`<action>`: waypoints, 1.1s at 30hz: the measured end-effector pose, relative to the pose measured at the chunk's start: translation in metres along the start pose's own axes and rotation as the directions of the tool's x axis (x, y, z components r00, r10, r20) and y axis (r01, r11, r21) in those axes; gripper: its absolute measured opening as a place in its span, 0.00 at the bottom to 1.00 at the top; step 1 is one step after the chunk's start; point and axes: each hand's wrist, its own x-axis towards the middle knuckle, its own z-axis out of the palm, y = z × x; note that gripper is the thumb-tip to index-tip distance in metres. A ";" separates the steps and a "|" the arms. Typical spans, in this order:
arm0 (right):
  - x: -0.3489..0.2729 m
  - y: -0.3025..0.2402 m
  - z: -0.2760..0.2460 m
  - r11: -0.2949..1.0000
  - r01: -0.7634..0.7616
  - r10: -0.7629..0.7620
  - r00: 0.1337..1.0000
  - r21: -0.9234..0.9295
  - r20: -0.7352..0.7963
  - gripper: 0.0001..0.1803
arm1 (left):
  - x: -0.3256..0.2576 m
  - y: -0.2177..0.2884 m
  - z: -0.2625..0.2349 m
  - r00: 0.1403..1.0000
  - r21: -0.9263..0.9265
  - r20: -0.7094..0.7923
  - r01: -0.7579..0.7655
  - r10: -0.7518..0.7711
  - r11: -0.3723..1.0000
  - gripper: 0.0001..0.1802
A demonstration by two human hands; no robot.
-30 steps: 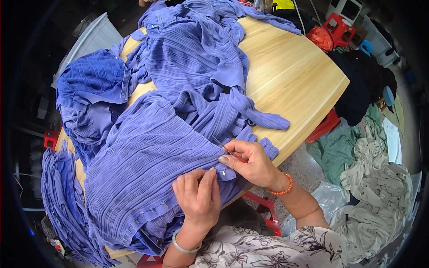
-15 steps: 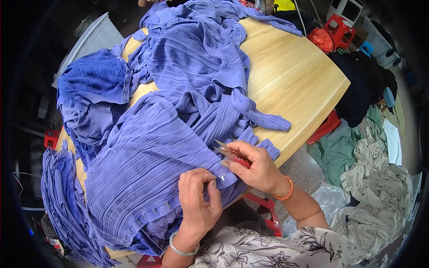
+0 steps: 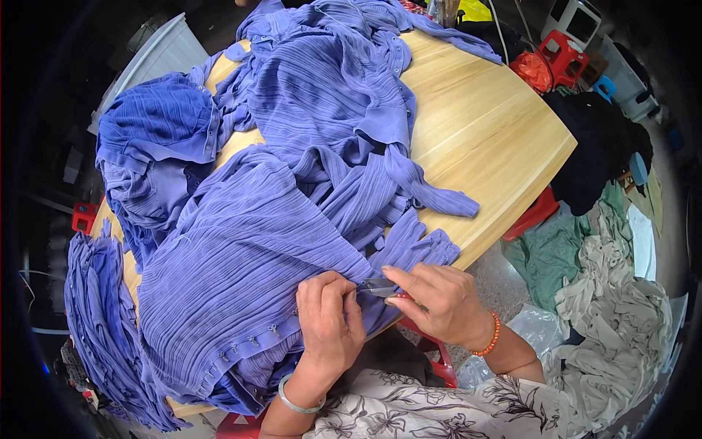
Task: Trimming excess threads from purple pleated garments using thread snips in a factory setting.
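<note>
My R grip (image 3: 441,301) is clamped on 1 pr of red-handled snips (image 3: 376,286), blades pointing L toward the fingertips of my L grip (image 3: 329,314). L thumb & fingers are drawn in at the front edge of 1 ribbed blue-violet garment (image 3: 241,245); can't make out if they pinch cloth, thread or neither. That garment's spread on the near part of the wood surface (image 3: 497,139), right under & beside both hands. Its front strip shows at least 4 small dangling bits, approx evenly spaced, L of my L grip. 2 wrist pcs: 1 orange bead bracelet (image 3: 491,336) on R, 1 pale bangle (image 3: 298,399) on L. Around the garment, same colour family: 1 big heap (image 3: 314,88) at the far side, no. of pcs in it unclear; 1 darker bunch (image 3: 157,121) far L; 1 long bundle (image 3: 102,322) hanging at the L edge. Off to R, 3 lots of cloth: 1 black pile (image 3: 599,146), 1 green pile (image 3: 545,256), 1 pale grey-beige pile (image 3: 614,329). Also 1 red stool (image 3: 564,58) far R & 1 whitish tub (image 3: 157,62) far L.
</note>
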 end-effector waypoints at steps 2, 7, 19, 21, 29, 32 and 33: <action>0.001 -0.003 0.000 0.999 0.008 -0.008 1.000 -0.034 -0.001 0.24 | 0.000 0.000 0.001 1.000 0.010 0.000 0.001 -0.001 1.000 0.12; 0.002 -0.009 0.004 0.992 0.031 -0.034 0.999 -0.126 -0.021 0.23 | -0.001 0.001 0.000 1.000 0.038 -0.001 -0.014 0.014 0.999 0.13; 0.003 -0.006 0.007 0.987 -0.063 0.044 0.990 -0.148 -0.133 0.23 | -0.006 -0.002 -0.004 0.997 -0.079 -0.073 -0.002 -0.004 0.997 0.14; 0.001 -0.006 0.003 0.993 -0.116 0.114 0.991 -0.028 -0.076 0.24 | -0.006 -0.002 -0.008 0.996 -0.081 -0.093 -0.011 0.004 0.997 0.15; -0.001 -0.019 0.011 0.999 0.002 -0.001 1.000 0.046 -0.020 0.23 | -0.013 -0.002 -0.009 0.990 -0.011 -0.142 0.004 -0.005 1.000 0.15; 0.000 -0.021 0.016 0.999 0.003 -0.002 1.000 0.041 -0.020 0.23 | -0.016 -0.001 -0.009 0.991 -0.029 -0.133 0.006 -0.010 1.000 0.15; 0.000 -0.023 0.018 0.999 -0.001 0.004 0.999 0.055 -0.047 0.23 | -0.016 -0.001 -0.008 0.991 -0.028 -0.133 0.005 -0.008 1.000 0.15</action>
